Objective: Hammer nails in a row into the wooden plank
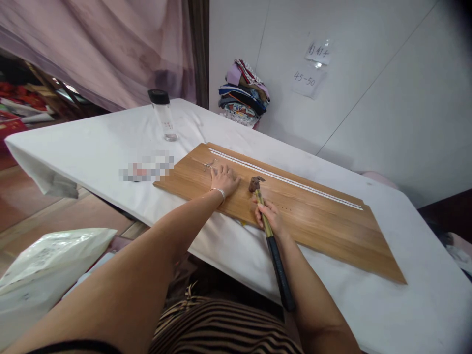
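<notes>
Wooden board (313,216) under left fingers (223,171), loosely apart, palm down; right fingers (266,210) around hammer (275,250)

Straight out past the right hand (268,215), a plain whitish wall (368,93) is rising with thin seams running across it, and a note reading "45-50" (305,79) is hanging there just under another handwritten note (317,52). Way beyond the left hand (224,181), a dusty pink curtain (110,49) is drooping in loose folds, with a messy stack of folded fabric (243,96) leaning near the wall to its right. A white-clothed table (92,140) is stretching out under both hands. Reddish-brown floor tiles (20,189) are showing well left of the left hand, and soft light is falling pretty evenly.
</notes>
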